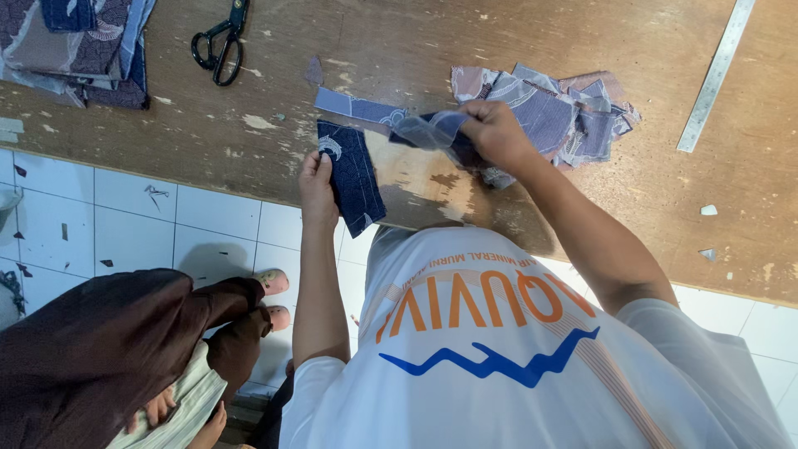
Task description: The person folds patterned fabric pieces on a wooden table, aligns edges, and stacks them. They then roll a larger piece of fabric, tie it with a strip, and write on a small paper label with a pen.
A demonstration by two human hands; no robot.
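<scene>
Nearest, at 7 o'clock: a seated co-worker's brown sleeve (108, 349), not involved.

Left hand (318, 181) at the table edge (208, 170), fingers closed on a dark blue patterned fabric piece (355, 176) that hangs partly over the edge.

Right hand (497, 133), at 3 o'clock of the left, fingers pinched on a second blue piece (428, 129). This one is blurred and lifted off the wood.

Just beyond, at 2 o'clock: a pile of cut pieces (573, 112). Blue strip (357, 106) at 12 o'clock.

Farther: scissors (220, 43) at 11 o'clock, steel ruler (715, 75) at 1 o'clock, folded cloth stack (79, 46) far at 10 o'clock.

Judgement: pieces are being gathered one by one. Joining the two calls for matching edges before re-gripping.
</scene>
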